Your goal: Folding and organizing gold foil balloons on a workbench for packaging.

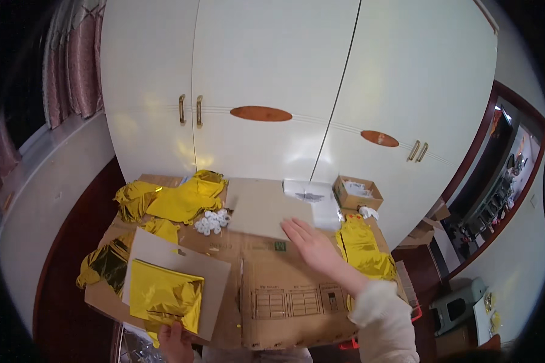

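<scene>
My left hand [174, 342] is at the near left, its fingers closed at the lower edge of a folded gold foil piece [166, 293]. That foil lies on a tilted grey-beige cardboard sheet [215, 278]; how far the fingers reach beneath is hidden. Out to the right, my right hand [313, 247] is open, fingers stretched out together and palm down. Its fingertips touch the right part of another flat beige cardboard sheet [263, 206]. Beneath everything is a large brown cardboard surface [297, 272] with printed outlines.
Crumpled gold foil pieces [191, 199] lie at the far left, beside a pile of small white rings [212, 222]. More gold foil [363, 248] lies on the right. Behind stand a small open box [358, 193] and a white cabinet [266, 72]. A grey stool [457, 307] is on the floor.
</scene>
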`<state>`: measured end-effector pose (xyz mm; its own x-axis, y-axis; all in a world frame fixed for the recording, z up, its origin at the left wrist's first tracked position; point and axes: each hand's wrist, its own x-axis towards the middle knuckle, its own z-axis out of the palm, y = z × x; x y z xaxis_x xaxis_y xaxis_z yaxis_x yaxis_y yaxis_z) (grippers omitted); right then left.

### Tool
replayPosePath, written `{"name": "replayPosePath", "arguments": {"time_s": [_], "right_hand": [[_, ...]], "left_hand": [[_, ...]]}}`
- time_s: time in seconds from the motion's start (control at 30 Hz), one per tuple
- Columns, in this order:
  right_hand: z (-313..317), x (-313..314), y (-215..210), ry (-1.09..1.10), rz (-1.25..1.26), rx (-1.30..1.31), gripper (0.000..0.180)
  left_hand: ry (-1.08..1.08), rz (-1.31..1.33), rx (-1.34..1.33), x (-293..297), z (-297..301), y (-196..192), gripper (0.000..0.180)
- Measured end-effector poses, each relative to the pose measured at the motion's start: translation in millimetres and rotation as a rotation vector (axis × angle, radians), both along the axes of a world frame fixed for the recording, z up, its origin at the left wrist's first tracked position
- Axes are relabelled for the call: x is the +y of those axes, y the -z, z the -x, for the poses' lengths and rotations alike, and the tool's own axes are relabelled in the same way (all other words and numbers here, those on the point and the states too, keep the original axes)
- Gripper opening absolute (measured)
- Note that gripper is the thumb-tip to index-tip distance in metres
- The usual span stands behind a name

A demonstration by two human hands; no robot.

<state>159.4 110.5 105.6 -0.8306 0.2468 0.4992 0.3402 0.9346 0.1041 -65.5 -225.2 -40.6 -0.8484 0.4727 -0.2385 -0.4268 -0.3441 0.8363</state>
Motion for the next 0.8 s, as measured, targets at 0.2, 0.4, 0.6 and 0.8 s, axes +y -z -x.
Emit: {"name": "replayPosePath", "arguments": {"time_s": [0.2,0.4,0.6,0.8], "right_hand": [[101,166,74,-0.040,-0.050,-0.137,0.051],[106,209,81,0.109,0.305,-0.157,0.060],[-16,262,77,0.259,0.603,-0.503,0.067],[-52,261,129,0.375,0.466,-0.372,0.054]], "left_hand": [[0.137,0.029,-0.041,22,-2,10,0.007],[0.241,-0.008,-0.093,25,2,33,0.009],[0.280,0.147,-0.141,41,-6,16,0.007],[0.299,0.248,-0.259,63,-17,9,0.008]]}}
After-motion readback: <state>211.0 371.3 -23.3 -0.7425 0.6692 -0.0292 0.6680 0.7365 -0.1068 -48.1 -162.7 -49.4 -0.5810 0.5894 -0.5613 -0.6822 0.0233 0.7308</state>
